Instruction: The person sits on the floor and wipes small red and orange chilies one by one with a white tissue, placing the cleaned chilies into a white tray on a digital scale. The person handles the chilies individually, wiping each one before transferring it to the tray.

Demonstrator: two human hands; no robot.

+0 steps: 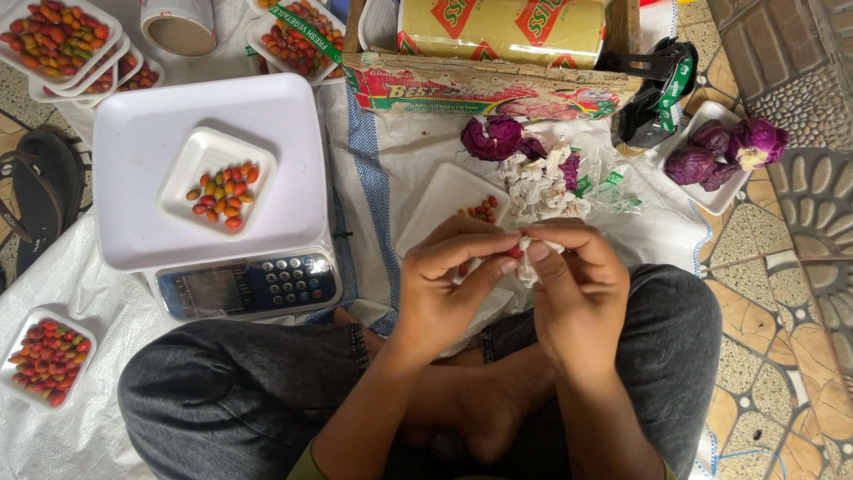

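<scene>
Both hands meet above the crossed legs, just in front of a white tray [444,200] with a few peppers [483,210]. Left hand [444,280] is curled, thumb and forefinger pinching a small red pepper [514,252]. Right hand [573,280] is also curled, its fingertips gripping a crumpled white wrapper [530,267] that touches the pepper. Scale [244,284] sits to the left, carrying another tray of peppers [224,191].
</scene>
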